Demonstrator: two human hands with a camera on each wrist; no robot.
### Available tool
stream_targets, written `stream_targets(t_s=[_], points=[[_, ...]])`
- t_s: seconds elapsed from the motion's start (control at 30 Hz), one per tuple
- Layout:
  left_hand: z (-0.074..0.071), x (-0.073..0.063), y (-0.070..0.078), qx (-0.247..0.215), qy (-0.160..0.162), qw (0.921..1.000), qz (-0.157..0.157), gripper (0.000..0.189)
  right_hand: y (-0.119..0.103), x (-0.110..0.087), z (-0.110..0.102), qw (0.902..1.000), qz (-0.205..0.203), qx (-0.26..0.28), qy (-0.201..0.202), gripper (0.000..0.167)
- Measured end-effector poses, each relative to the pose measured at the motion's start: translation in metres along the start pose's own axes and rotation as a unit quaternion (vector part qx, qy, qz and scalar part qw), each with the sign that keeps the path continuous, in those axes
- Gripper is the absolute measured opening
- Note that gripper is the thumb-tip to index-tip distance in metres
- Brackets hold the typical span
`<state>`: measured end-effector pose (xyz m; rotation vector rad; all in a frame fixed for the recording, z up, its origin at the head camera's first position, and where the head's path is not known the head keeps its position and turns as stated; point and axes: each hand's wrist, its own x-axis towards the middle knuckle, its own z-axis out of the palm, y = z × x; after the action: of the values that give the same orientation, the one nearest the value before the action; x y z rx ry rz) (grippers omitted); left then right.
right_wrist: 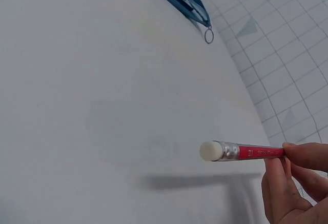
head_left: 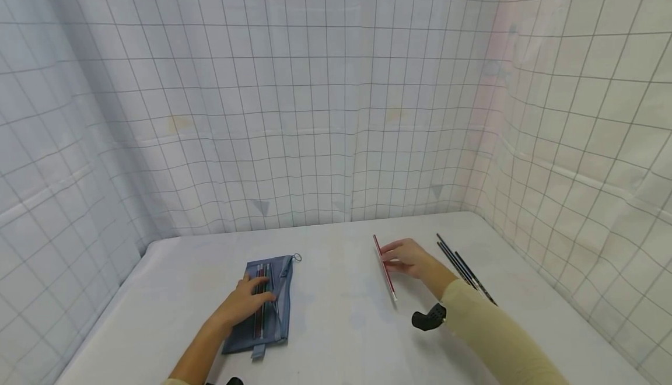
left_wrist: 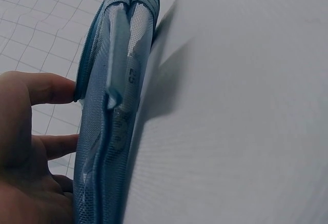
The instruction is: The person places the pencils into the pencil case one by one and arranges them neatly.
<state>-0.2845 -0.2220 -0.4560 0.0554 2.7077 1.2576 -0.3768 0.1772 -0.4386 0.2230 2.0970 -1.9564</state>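
A blue mesh zip pouch [head_left: 284,315] with several pencils showing through it lies flat on the table at the left. My left hand [head_left: 243,304] rests on the pouch, its fingertips touching the top. From the left wrist view the pouch [left_wrist: 105,131] is seen edge-on, with the thumb and a finger against its upper face. Over the table to the right, my right hand [head_left: 408,258] pinches a red pencil [head_left: 388,277] between thumb and fingers. The pencil's white eraser [right_wrist: 209,151] and metal band point away from the hand in the right wrist view.
Several dark pencils [head_left: 462,268] lie on the white table [head_left: 336,291] beyond the right forearm. A metal ring [head_left: 297,257] hangs from the pouch's far corner. Gridded white curtains [head_left: 315,111] stand around the back and sides.
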Motion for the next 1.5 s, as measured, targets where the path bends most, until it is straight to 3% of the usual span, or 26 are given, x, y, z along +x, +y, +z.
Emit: stream_targets(t_s=[0.23, 1.03, 1.5], points=[[-0.001, 0.0, 0.001, -0.005, -0.001, 1.0, -0.002, 0.073, 0.001, 0.003, 0.025, 0.9999, -0.001, -0.013, -0.001, 0.026], [-0.002, 0.001, 0.002, -0.007, -0.008, 0.9999, -0.003, 0.07, -0.003, 0.0, 0.118, 0.9977, -0.022, 0.001, -0.064, 0.02], [-0.001, 0.003, 0.0, 0.006, -0.006, 0.9999, -0.008, 0.073, 0.004, -0.006, 0.171, 0.9942, -0.029, -0.051, -0.09, 0.013]])
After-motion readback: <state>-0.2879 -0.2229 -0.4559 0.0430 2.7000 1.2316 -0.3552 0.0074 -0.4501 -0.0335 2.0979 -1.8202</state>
